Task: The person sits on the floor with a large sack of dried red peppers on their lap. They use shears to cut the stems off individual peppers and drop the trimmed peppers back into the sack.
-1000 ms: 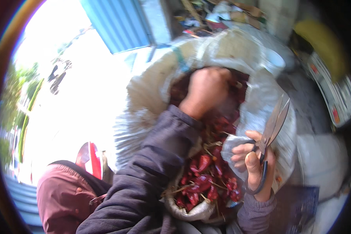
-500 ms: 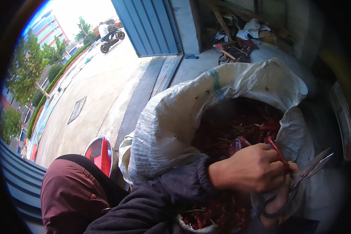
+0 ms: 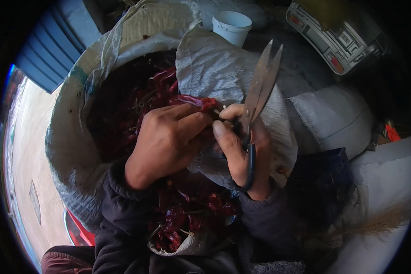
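Note:
My left hand (image 3: 162, 137) is closed, fingers pinched on a dried red chili pepper (image 3: 194, 100) whose stem end points right. Close beside it, my right hand (image 3: 249, 153) holds scissors (image 3: 262, 84), blades pointing up and slightly parted, a dark handle loop around the hand. Its thumb and forefinger meet near the chili's stem; whether they touch it I cannot tell. Beneath both hands, a large white woven sack (image 3: 71, 150) with a rolled-down rim holds many red chilies (image 3: 157, 86). More chilies (image 3: 180, 217) lie nearer me in a smaller white sack opening (image 3: 192, 246).
Beyond the sack stands a white bucket (image 3: 232, 27). At right are a stuffed pale sack (image 3: 333, 116), a dark crate (image 3: 319, 182) and a straw broom (image 3: 383, 221). A vehicle's rear end (image 3: 338, 39) is at far right; a red-and-silver basin (image 3: 77, 228) sits at left.
The view has swung right and down, bringing the bucket and vehicle into sight. My hands now appear nearer the middle, and the scissors point upward instead of right.

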Demonstrator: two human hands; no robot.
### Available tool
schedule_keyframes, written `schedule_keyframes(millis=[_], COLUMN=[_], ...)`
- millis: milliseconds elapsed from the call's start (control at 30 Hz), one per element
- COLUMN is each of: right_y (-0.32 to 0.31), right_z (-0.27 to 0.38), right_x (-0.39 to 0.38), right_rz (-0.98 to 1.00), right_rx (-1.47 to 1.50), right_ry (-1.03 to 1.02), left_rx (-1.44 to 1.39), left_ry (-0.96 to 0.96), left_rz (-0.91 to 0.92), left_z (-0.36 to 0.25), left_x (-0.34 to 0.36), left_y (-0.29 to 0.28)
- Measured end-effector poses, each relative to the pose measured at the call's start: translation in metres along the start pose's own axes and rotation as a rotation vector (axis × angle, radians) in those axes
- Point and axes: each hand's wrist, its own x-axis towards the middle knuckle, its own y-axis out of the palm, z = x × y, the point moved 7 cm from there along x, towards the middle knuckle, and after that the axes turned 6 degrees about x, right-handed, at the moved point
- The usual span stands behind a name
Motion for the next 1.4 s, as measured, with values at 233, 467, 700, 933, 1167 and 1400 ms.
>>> schedule_keyframes(millis=[233,467,700,933,1167,1400], right_y=[-0.030,-0.007,-0.010,-0.029,0.009,0.014], right_z=[-0.027,-0.049,-0.068,-0.074,-0.014,-0.037], right_x=[-0.052,0.001,-0.001,-0.014,0.005,0.000], right_rz=[-0.090,-0.158,-0.204,-0.231,-0.138,-0.307], right_rx=[0.193,0.296,0.443,0.301,0.551,0.548], right_ry=[0.173,0.320,0.388,0.328,0.090,-0.013], left_rx=[-0.158,-1.018,-1.234,-0.997,-1.126,-1.061], left_ry=[0.075,-0.552,-0.548,-0.663,-0.600,-0.578], left_rz=[-0.017,-0.294,-0.133,-0.146,-0.208,-0.421], left_z=[-0.039,0.067,0.057,0.071,0.064,0.077], left_x=[-0.027,-0.019,-0.023,-0.012,-0.022,-0.020], left_y=[0.009,-0.036,-0.008,0.000,-0.003,0.007])
